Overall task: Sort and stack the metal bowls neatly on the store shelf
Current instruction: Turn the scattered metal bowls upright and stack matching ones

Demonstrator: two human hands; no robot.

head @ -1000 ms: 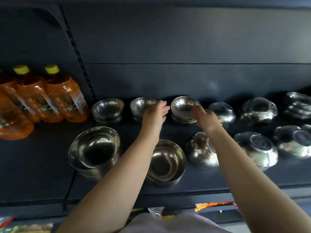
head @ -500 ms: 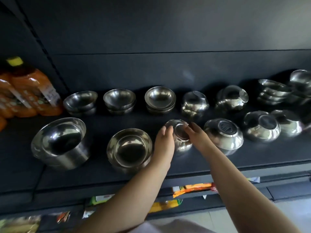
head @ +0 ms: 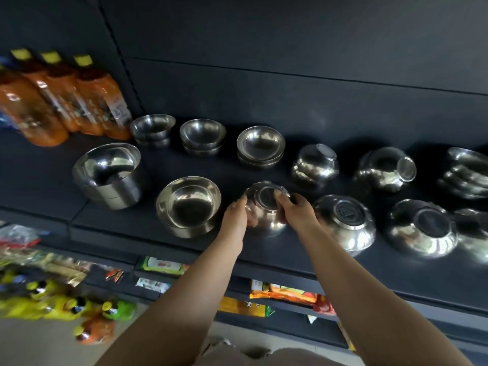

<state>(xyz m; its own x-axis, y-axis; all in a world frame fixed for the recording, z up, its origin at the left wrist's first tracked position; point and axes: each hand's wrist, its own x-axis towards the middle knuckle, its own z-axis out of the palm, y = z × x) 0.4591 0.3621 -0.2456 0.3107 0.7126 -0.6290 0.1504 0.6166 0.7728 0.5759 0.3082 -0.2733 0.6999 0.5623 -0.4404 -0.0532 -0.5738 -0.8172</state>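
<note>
Dark matte shelf (head: 137,228), shiny round upturned bowl (head: 266,207)

Head view looks down, close, onto shelf (head: 111,220).

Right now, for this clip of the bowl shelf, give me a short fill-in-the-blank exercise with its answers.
1. The small bowl between the left hand and the right hand sits ____ side up.
2. The caps on the orange bottles at the shelf's left end are ____.
3. The big bowl just left of the held one has its opening facing ____.
4. The number of hands touching the small bowl is ____.

Missing words: bottom; yellow; up; two
</note>
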